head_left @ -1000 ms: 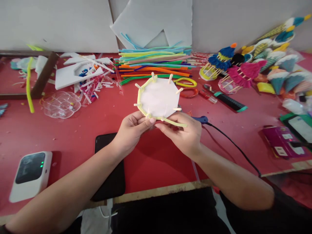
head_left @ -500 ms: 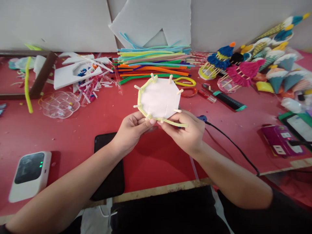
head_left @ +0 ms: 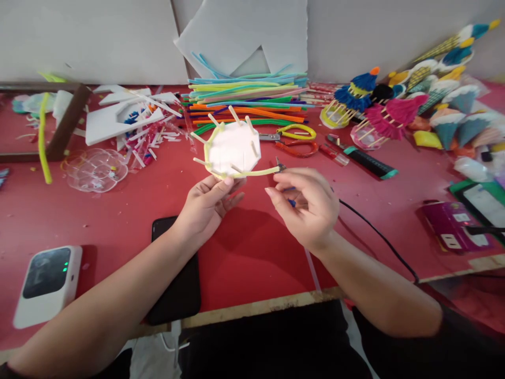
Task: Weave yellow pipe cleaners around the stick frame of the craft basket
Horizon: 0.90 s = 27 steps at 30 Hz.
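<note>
My left hand (head_left: 211,202) pinches the lower edge of a white octagonal foam board (head_left: 231,150) between thumb and fingers. Several short pale wooden sticks (head_left: 251,125) stand up around the board's rim. A pale yellow pipe cleaner (head_left: 262,172) runs along the left and lower edge, and its free end sticks out to the right. Just below that end is my right hand (head_left: 305,205), thumb and forefinger apart, with nothing visible between them. Behind the right hand lies a mostly hidden corded tool with a dark tip (head_left: 280,166) and blue parts.
Behind the board are a pile of coloured pipe cleaners (head_left: 244,100) and scissors (head_left: 298,148). A utility knife (head_left: 371,162) and yarn-decorated crafts (head_left: 394,116) sit at right. A black phone (head_left: 177,284) and a white device (head_left: 49,287) lie at left; a black cord (head_left: 379,239) crosses the right.
The board has moved left and slightly up in my left hand, and it is tilted differently. My right hand has let go of the board and pipe cleaner and drawn apart from them.
</note>
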Available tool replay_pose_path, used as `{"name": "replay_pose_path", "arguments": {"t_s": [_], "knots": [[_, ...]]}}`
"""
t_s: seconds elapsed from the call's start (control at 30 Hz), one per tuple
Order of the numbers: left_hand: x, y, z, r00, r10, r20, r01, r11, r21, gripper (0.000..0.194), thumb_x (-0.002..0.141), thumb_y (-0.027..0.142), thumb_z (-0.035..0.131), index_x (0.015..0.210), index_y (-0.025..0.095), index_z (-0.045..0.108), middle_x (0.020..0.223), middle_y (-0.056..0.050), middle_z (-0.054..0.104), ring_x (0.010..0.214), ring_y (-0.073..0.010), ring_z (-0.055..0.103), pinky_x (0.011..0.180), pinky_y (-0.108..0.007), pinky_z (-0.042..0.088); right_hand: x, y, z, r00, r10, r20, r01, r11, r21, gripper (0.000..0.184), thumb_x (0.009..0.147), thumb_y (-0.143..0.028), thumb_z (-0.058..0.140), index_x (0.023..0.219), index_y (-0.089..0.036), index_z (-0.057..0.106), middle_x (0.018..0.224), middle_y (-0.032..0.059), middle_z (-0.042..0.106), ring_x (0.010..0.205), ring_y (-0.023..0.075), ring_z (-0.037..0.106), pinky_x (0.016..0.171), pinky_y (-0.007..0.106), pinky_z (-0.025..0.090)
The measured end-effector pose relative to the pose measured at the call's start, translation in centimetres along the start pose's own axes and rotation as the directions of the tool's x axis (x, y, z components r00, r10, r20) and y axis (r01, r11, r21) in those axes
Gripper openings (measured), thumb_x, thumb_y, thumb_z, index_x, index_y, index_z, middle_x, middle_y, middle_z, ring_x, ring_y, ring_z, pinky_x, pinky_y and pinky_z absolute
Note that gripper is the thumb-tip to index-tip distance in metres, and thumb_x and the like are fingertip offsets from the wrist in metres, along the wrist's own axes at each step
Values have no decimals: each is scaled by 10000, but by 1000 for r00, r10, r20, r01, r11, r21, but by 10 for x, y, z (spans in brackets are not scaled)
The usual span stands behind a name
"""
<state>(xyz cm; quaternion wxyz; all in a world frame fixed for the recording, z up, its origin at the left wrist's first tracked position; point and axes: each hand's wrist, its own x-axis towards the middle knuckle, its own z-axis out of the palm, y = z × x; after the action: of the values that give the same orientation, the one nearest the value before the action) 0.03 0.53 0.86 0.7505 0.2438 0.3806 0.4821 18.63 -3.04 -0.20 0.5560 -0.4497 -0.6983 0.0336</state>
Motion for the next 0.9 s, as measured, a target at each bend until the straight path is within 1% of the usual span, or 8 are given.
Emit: {"name": "replay_pose_path", "arguments": {"t_s": [0.07, 0.1, 0.23, 0.37, 0.47, 0.63, 0.77, 0.9], "knots": [[0, 1, 1, 1000, 6, -1, -6, 1000, 7, 80, 786, 159, 846, 769, 188, 774, 842, 17, 803, 861, -101, 756, 736, -187, 619, 1, 1, 0, 995, -96, 7, 96, 994, -42, 134, 912, -110, 694, 990, -218, 709, 908, 17, 735, 687, 106, 674, 606, 237, 595], [0, 1, 1, 1000, 10, -3, -10, 1000, 13, 83, 786, 161, 849, 770, 188, 772, 842, 16, 802, 865, -104, 758, 732, -185, 616, 2, 2, 0, 993, -114, 13, 115, 992, -53, 124, 913, -104, 693, 968, -214, 710, 884, 17, 742, 694, 111, 679, 620, 245, 593], [1, 1, 1, 1000, 16, -4, -15, 1000, 12, 113, 780, 165, 855, 735, 188, 754, 823, 19, 795, 870, -110, 763, 731, -187, 614, 2, 4, 0, 992, -118, 36, 120, 991, -60, 100, 892, -131, 734, 902, -219, 688, 838, 10, 743, 769, 148, 713, 683, 295, 601], [2, 0, 0, 1000, 27, 6, -27, 1000, -2, 105, 799, 145, 827, 730, 186, 759, 817, 18, 793, 850, -102, 756, 718, -178, 614, 2, 3, 0, 995, -86, 57, 88, 996, -29, 137, 865, -139, 776, 823, -213, 669, 797, 1, 735, 758, 152, 721, 706, 309, 613], [1, 0, 0, 1000, 17, -18, -17, 1000, 11, 116, 829, 137, 793, 731, 188, 757, 812, 13, 795, 856, -105, 758, 726, -179, 612, 2, 1, 0, 991, -100, 83, 100, 995, 8, 106, 896, -103, 738, 895, -206, 712, 867, 15, 781, 834, 148, 756, 782, 290, 640], [0, 1, 0, 998, 1, -58, 2, 999, 43, 108, 863, 154, 764, 763, 196, 762, 862, -3, 814, 927, -124, 768, 757, -187, 603, 2, -3, -3, 978, -157, 141, 150, 987, 60, 194, 929, -44, 663, 1028, -189, 746, 993, 44, 816, 942, 140, 780, 878, 259, 652], [1, 0, 1, 998, 10, -57, -8, 999, 36, 123, 879, 142, 738, 771, 192, 769, 845, -4, 808, 910, -120, 766, 752, -190, 597, 2, -4, -3, 970, -159, 182, 145, 986, 88, 204, 935, -48, 649, 1046, -191, 744, 1004, 51, 810, 952, 140, 777, 875, 261, 654], [2, -1, 0, 998, 30, -50, -30, 1000, 8, 133, 860, 129, 753, 741, 187, 762, 823, 1, 799, 879, -111, 761, 735, -182, 587, 2, -4, -1, 981, -140, 135, 128, 987, 98, 128, 874, -66, 746, 870, -186, 704, 842, 26, 775, 806, 126, 754, 748, 242, 643]]}}
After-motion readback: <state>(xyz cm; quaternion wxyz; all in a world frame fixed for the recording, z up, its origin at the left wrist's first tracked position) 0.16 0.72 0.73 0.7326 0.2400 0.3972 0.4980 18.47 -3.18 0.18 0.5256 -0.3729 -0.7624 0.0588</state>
